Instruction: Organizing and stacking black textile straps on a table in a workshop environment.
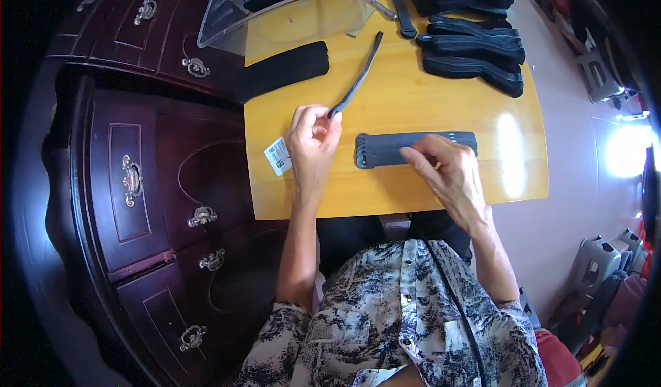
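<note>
My left hand [313, 133] pinches one end of a narrow dark strap [359, 77] between thumb and fingers. The strap slants up and away to the right over the yellow table. Beside it, my right hand [446, 170] hovers at a neat stack of dark grey straps [385, 150], partly covering its right half. The fingers of that hand are curled in; whatever they hold, if anything, is hidden. A white printed label [278, 156] lies just left of my left wrist. Beyond my left hand rests a flat black bundle [284, 70].
A clear plastic bin [296, 22] with black bundles stands at the far left of the yellow table [385, 194]. Several bundles of black straps [475, 46] lie far right. A single strap [399, 8] and a small pen-like tool [382, 8] sit between. Dark wooden drawers [131, 180] flank the left.
</note>
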Demonstrator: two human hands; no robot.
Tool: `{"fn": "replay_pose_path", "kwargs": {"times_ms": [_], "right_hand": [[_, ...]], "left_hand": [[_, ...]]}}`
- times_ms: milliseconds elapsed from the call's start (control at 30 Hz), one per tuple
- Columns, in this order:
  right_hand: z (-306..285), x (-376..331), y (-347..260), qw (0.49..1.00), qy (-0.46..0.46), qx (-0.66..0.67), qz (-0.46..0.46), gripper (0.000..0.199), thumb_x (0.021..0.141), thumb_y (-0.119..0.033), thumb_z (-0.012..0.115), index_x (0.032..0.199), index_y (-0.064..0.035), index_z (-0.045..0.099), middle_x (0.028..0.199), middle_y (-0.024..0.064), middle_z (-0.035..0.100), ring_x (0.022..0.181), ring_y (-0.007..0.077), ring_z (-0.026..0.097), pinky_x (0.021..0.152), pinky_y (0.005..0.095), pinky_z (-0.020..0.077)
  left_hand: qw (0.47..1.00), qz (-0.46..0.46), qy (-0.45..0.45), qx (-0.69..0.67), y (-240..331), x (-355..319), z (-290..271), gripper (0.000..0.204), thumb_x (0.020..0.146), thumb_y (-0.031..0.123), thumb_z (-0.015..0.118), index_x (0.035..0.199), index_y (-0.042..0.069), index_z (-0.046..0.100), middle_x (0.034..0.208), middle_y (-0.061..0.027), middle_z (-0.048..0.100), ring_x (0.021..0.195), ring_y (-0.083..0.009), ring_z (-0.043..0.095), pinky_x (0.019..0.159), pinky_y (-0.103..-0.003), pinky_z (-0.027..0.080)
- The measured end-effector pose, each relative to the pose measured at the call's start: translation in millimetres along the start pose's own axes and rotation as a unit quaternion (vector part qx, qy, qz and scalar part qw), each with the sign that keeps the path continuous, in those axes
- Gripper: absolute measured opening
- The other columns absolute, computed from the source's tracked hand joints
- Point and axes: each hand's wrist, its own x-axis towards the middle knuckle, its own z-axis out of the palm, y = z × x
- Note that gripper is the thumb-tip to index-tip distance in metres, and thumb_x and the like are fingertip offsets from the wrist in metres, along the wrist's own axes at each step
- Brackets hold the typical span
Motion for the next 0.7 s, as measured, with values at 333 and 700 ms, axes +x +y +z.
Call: {"fn": "replay_pose_path", "kwargs": {"times_ms": [333,700], "right_hand": [[36,16,-12,0.982,0.025,0.164,-0.09,0.014,0.087,-0.009,0.064,0.097,0.0007,0.063,0.084,0.0129,0.065,0.072,0.0227,0.067,0.063,0.03,0.0531],[17,-6,-8,0.979,0.053,0.189,-0.054,0.01,0.084,-0.005,0.067,0.092,0.0002,0.066,0.088,0.01,0.067,0.079,0.0173,0.068,0.066,0.0271,0.0553]], "left_hand": [[0.937,-0.199,-0.042,-0.285,69,-50,-9,0.017,0.089,0.001,0.063,0.102,-0.002,0.052,0.089,-0.0072,0.063,0.079,-0.0105,0.062,0.072,-0.022,0.051],[0.946,-0.125,-0.113,-0.279,75,-49,-1,0.01,0.089,-0.004,0.06,0.099,-0.007,0.06,0.107,-0.0085,0.055,0.091,-0.0136,0.062,0.082,-0.024,0.052]]}}
